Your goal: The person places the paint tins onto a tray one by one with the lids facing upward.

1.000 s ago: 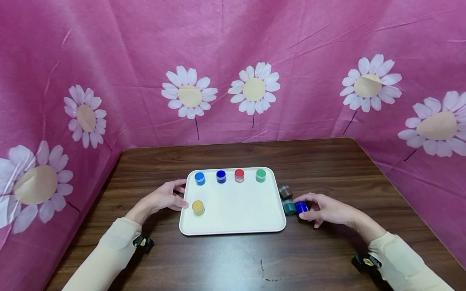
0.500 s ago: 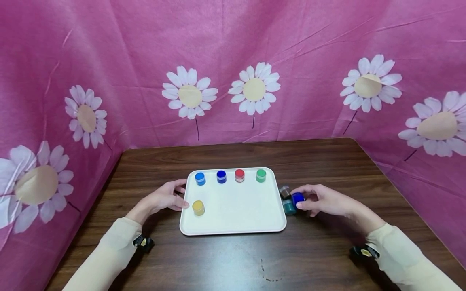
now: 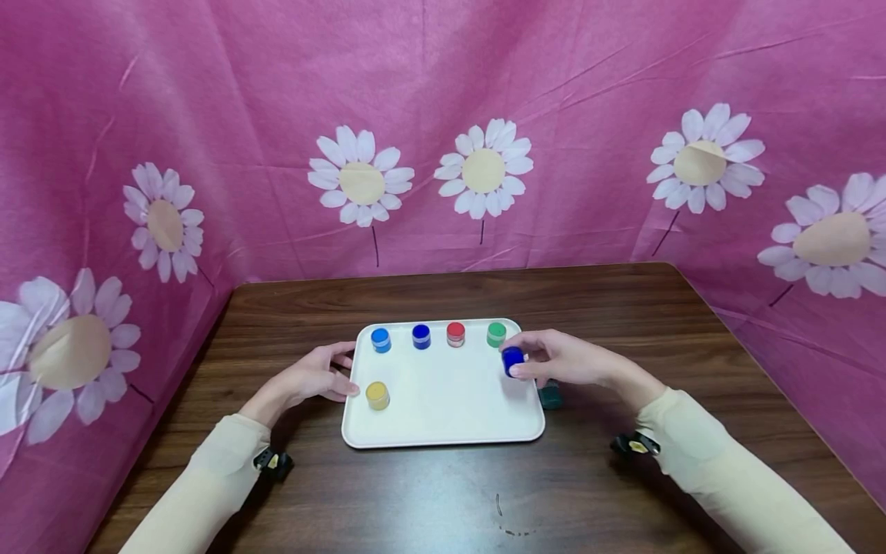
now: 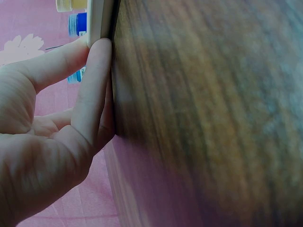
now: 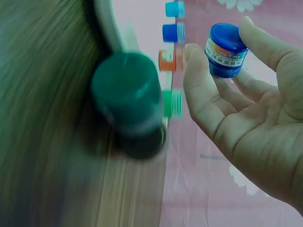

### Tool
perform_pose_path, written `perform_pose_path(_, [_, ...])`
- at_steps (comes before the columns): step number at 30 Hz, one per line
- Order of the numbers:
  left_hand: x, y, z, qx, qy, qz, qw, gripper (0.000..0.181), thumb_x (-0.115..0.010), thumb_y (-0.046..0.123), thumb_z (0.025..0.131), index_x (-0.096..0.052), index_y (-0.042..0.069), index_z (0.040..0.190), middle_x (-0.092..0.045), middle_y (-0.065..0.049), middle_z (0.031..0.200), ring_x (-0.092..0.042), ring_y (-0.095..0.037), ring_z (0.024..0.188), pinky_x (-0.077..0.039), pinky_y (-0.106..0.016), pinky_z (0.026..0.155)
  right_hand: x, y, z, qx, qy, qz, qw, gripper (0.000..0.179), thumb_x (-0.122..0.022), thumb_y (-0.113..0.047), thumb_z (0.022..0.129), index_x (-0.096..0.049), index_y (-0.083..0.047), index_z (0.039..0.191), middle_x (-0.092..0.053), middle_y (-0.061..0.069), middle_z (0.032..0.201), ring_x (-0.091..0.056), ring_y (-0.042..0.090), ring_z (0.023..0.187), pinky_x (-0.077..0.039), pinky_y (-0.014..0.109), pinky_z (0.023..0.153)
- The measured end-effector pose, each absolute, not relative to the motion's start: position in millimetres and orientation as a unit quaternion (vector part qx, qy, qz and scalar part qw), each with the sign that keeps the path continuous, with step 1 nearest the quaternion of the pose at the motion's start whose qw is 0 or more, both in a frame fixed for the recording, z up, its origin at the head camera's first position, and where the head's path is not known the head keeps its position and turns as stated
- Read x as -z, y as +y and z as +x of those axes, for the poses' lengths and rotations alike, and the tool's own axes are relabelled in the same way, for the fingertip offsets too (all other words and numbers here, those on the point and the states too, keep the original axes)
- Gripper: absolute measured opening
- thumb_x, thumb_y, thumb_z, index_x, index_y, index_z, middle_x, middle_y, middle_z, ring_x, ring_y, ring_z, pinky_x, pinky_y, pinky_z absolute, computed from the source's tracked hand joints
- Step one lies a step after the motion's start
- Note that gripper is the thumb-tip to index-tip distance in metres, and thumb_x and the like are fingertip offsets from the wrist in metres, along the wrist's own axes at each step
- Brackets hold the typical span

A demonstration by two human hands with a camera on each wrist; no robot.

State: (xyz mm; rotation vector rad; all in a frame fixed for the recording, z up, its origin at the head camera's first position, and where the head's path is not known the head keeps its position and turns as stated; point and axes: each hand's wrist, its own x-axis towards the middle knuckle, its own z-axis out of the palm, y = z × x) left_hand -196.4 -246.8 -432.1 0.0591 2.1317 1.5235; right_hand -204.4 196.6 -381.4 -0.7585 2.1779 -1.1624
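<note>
My right hand (image 3: 571,358) pinches a dark blue paint pot (image 3: 513,362) between thumb and fingers, over the right side of the white tray (image 3: 450,400). In the right wrist view this blue pot (image 5: 227,49) is tilted and carries a printed label. My left hand (image 3: 321,375) touches the tray's left edge with thumb and fingers spread along it. Along the tray's back stand a light blue pot (image 3: 381,340), a dark blue pot (image 3: 421,336), a red pot (image 3: 455,334) and a green pot (image 3: 496,334). A yellow pot (image 3: 377,395) stands front left.
Against the tray's right edge, on the wooden table (image 3: 429,492), sits a teal pot (image 3: 550,395), partly under my right hand. A dark brown pot (image 5: 144,142) shows behind it in the right wrist view. Pink flowered cloth (image 3: 429,92) hangs around the table.
My right hand has lifted the dark blue pot from beside the teal one and carried it left over the tray. My left hand has stayed at the tray's edge.
</note>
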Motion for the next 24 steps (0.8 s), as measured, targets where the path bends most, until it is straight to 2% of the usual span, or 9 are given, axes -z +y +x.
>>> perform_pose_path(5, [431,-247,-197,-0.561,0.787,0.022,0.257,0.091,-0.077,-0.010,0.082,-0.025,-0.005,0.156,-0.044,-0.027,0.126,-0.067,-0.024,0.086,-0.062,-0.042,0.078,382,166,-213,0.424,0.802,-0.312,0.282,0.053,-0.071,-0.028,0.098,-0.055,0.000,0.140,-0.061,0.009,0.114,-0.064,0.033,0.088,-0.060,0.051,0.069])
perform_pose_path(8, [431,-247,-197,-0.561,0.787,0.020,0.256,0.091,-0.077,-0.010,0.082,-0.025,-0.005,0.156,-0.044,-0.027,0.126,-0.067,-0.024,0.085,-0.062,-0.042,0.077,385,147,-217,0.424,0.794,-0.331,0.282,0.052,-0.074,-0.024,0.095,-0.056,0.000,0.137,-0.059,0.013,0.121,-0.066,0.031,0.087,-0.060,0.051,0.067])
perform_pose_path(13, [431,-247,-197,-0.562,0.785,0.020,0.258,0.091,-0.076,-0.010,0.082,-0.024,-0.005,0.156,-0.043,-0.027,0.126,-0.067,-0.023,0.085,-0.062,-0.041,0.077,390,115,-219,0.381,0.810,-0.364,0.256,0.054,-0.081,-0.022,0.089,-0.061,-0.002,0.134,-0.063,0.013,0.129,-0.062,0.021,0.083,-0.056,0.032,0.070])
perform_pose_path(16, [431,-247,-197,-0.563,0.785,0.018,0.258,0.091,-0.076,-0.010,0.082,-0.024,-0.005,0.156,-0.043,-0.027,0.127,-0.067,-0.023,0.085,-0.062,-0.041,0.077,393,97,-219,0.347,0.821,-0.377,0.251,0.053,-0.085,-0.023,0.085,-0.065,-0.004,0.131,-0.067,0.005,0.119,-0.057,0.017,0.083,-0.049,0.026,0.072])
perform_pose_path(20, [431,-247,-196,-0.563,0.784,0.016,0.261,0.092,-0.077,-0.010,0.082,-0.024,-0.005,0.156,-0.043,-0.027,0.126,-0.067,-0.024,0.085,-0.062,-0.042,0.078,401,77,-218,0.322,0.822,-0.389,0.264,0.046,-0.088,-0.018,0.082,-0.069,-0.008,0.122,-0.066,-0.005,0.109,-0.055,0.015,0.091,-0.047,0.027,0.083])
perform_pose_path(24, [432,-247,-197,-0.566,0.782,0.018,0.261,0.092,-0.077,-0.010,0.082,-0.023,-0.005,0.157,-0.043,-0.027,0.126,-0.067,-0.023,0.085,-0.062,-0.042,0.078,404,63,-217,0.307,0.829,-0.384,0.266,0.043,-0.089,-0.013,0.079,-0.069,-0.010,0.117,-0.065,-0.007,0.107,-0.053,0.014,0.097,-0.045,0.029,0.091])
